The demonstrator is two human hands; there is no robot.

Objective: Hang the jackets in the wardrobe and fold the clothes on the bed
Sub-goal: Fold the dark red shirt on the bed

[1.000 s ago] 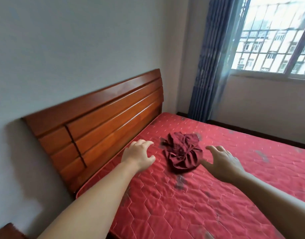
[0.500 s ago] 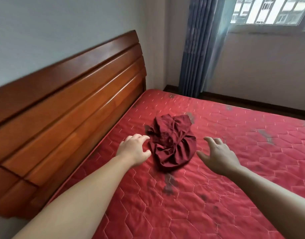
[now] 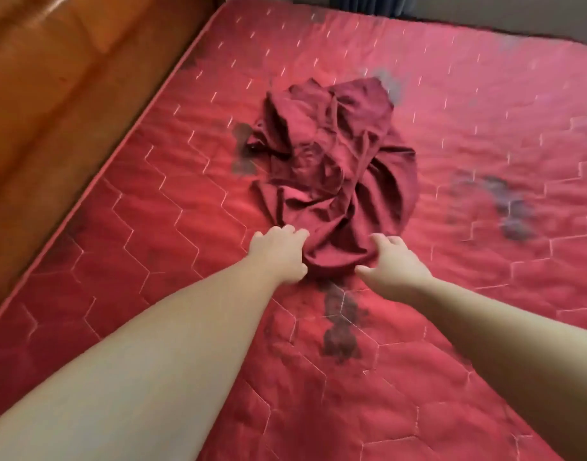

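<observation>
Head view: dark red garment (image 3: 335, 174) crumpled mid-bed on red quilted mattress (image 3: 484, 111). I see left hand (image 3: 280, 252) at garment's near edge, fingers curled onto cloth. Right hand (image 3: 393, 262) touching near-right edge, fingers apart, thumb out. Wooden headboard (image 3: 69, 78) far left.
</observation>
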